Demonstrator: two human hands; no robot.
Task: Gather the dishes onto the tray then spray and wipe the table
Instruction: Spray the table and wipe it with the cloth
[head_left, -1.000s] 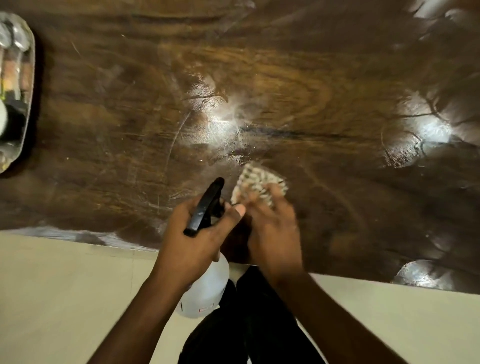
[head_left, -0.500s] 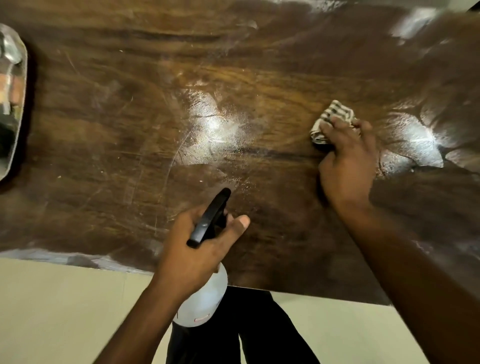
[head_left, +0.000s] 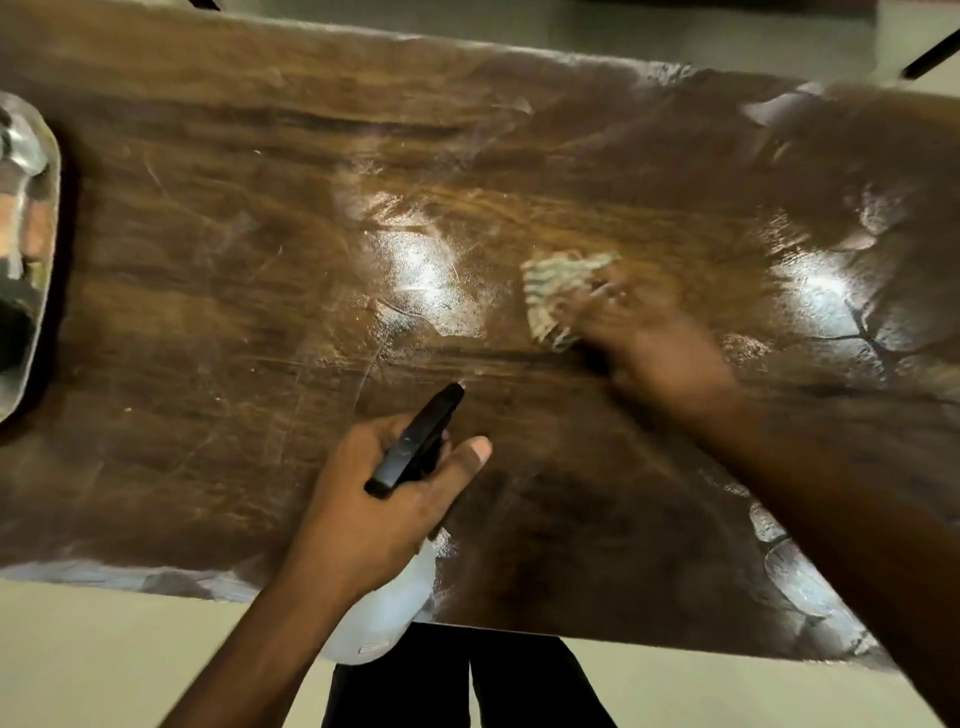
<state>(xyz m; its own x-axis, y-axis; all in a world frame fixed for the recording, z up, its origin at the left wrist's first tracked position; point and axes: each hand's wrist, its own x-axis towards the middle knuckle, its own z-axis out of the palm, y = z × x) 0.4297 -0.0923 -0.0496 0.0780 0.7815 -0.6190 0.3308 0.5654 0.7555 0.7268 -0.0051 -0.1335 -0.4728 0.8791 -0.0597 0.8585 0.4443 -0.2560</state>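
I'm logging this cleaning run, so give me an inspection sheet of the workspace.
Surface: wooden table, wet shiny streaks at middle and right.
Job's things: cloth on the table; spray bottle over the near edge; tray at the left edge, contents unclear.
Clutter: nothing seen.
Hands: left hand grips the bottle; right hand holds the cloth, blurred.
Cables: nothing seen.
Surroundings: pale floor; dark trouser legs below the table edge.

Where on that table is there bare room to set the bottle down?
Widest bare patch of table: between the tray at left and the left hand gripping the spray bottle. The far strip too. Crowded: centre-right, where the right hand holds the cloth.
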